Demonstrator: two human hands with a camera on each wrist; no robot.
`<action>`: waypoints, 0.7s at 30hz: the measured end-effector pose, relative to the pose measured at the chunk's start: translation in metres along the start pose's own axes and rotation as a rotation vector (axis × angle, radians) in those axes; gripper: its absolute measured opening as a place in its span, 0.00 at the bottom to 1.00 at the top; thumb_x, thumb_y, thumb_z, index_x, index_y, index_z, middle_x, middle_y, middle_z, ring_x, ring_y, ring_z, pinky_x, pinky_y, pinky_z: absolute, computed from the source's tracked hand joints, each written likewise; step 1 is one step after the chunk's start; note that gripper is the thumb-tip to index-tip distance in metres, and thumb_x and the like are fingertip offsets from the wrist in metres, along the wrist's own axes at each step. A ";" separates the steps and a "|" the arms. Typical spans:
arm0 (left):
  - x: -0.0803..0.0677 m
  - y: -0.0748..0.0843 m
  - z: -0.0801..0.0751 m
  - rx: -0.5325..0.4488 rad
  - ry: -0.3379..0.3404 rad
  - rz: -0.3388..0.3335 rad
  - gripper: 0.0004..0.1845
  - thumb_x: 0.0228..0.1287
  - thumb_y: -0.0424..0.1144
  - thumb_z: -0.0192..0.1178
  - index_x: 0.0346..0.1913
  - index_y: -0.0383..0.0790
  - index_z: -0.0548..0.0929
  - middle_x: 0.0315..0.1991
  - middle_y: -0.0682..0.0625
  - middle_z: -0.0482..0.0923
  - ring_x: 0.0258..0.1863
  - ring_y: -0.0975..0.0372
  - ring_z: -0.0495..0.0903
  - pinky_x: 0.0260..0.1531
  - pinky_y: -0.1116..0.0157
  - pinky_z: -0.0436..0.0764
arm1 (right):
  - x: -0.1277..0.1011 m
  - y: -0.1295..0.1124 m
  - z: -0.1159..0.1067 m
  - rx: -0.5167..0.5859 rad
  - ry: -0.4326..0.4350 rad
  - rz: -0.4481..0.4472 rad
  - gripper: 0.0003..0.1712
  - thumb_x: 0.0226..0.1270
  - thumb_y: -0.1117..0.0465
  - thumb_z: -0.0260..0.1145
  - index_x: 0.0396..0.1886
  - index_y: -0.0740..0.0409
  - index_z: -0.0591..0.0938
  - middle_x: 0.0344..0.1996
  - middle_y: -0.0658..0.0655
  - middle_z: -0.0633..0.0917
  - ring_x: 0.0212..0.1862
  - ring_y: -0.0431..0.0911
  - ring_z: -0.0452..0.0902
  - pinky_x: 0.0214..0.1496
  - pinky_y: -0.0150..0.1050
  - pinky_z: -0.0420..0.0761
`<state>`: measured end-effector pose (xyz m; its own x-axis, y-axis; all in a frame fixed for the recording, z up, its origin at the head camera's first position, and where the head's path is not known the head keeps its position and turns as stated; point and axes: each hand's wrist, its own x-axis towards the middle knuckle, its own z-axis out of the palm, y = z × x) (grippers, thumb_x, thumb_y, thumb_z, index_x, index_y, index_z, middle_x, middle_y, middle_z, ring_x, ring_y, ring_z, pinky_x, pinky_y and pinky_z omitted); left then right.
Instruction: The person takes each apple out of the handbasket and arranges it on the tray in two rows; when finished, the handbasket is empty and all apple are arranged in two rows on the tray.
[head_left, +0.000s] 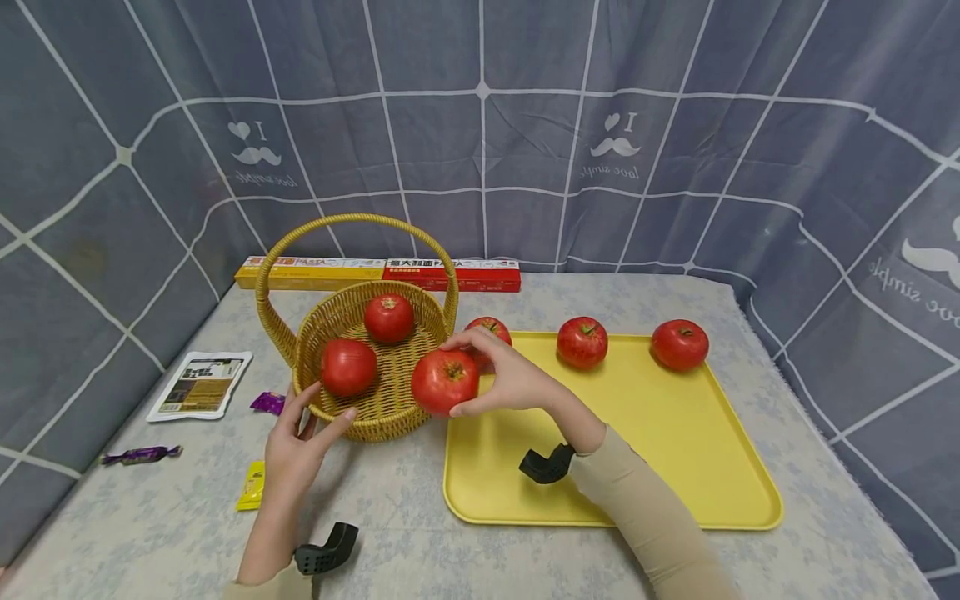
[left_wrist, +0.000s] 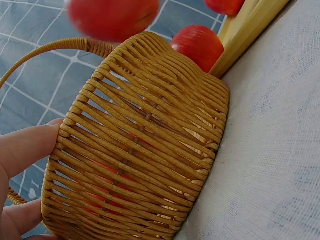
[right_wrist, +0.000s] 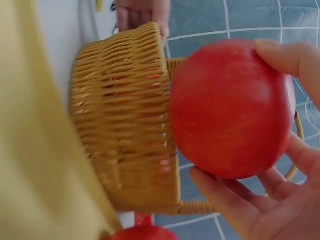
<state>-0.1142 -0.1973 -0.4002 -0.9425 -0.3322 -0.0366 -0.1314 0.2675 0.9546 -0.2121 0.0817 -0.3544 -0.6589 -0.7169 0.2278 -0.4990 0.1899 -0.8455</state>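
Observation:
A wicker basket (head_left: 375,408) with a tall handle holds two red apples (head_left: 389,317) (head_left: 348,367). My right hand (head_left: 459,377) grips a third red apple (head_left: 442,383) just outside the basket's right rim, above the table. The right wrist view shows this apple (right_wrist: 230,107) beside the basket wall (right_wrist: 125,125). My left hand (head_left: 311,412) touches the basket's near left side with straight fingers, and its thumb (left_wrist: 25,145) lies against the weave (left_wrist: 140,145). On the yellow tray (head_left: 675,433) lie three more apples, one (head_left: 491,327) partly hidden behind my right hand, the others (head_left: 582,342) (head_left: 679,344) along the far edge.
Yellow (head_left: 311,272) and red (head_left: 452,275) pasta boxes lie at the table's back. A white packet (head_left: 199,385), two purple sweets (head_left: 267,403) (head_left: 141,455) and a yellow sachet (head_left: 252,486) sit to the left. A grey curtain encloses the table.

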 end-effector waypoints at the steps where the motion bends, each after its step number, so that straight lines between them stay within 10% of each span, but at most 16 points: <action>1: 0.000 0.000 0.000 0.000 0.003 -0.007 0.43 0.56 0.49 0.68 0.72 0.43 0.59 0.74 0.54 0.34 0.72 0.57 0.45 0.66 0.57 0.61 | -0.005 0.002 -0.002 -0.014 -0.019 0.004 0.40 0.44 0.60 0.79 0.59 0.52 0.70 0.55 0.50 0.70 0.55 0.44 0.68 0.53 0.38 0.78; 21: 0.001 -0.002 -0.001 -0.022 -0.003 -0.007 0.43 0.56 0.46 0.68 0.72 0.43 0.59 0.74 0.54 0.34 0.72 0.57 0.45 0.66 0.58 0.60 | -0.046 0.027 0.002 -0.137 -0.354 0.035 0.39 0.43 0.57 0.78 0.57 0.46 0.70 0.52 0.45 0.69 0.56 0.39 0.65 0.58 0.36 0.72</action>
<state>-0.1149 -0.1989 -0.4019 -0.9427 -0.3309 -0.0439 -0.1308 0.2453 0.9606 -0.1942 0.1185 -0.3888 -0.4538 -0.8911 -0.0017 -0.5660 0.2897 -0.7718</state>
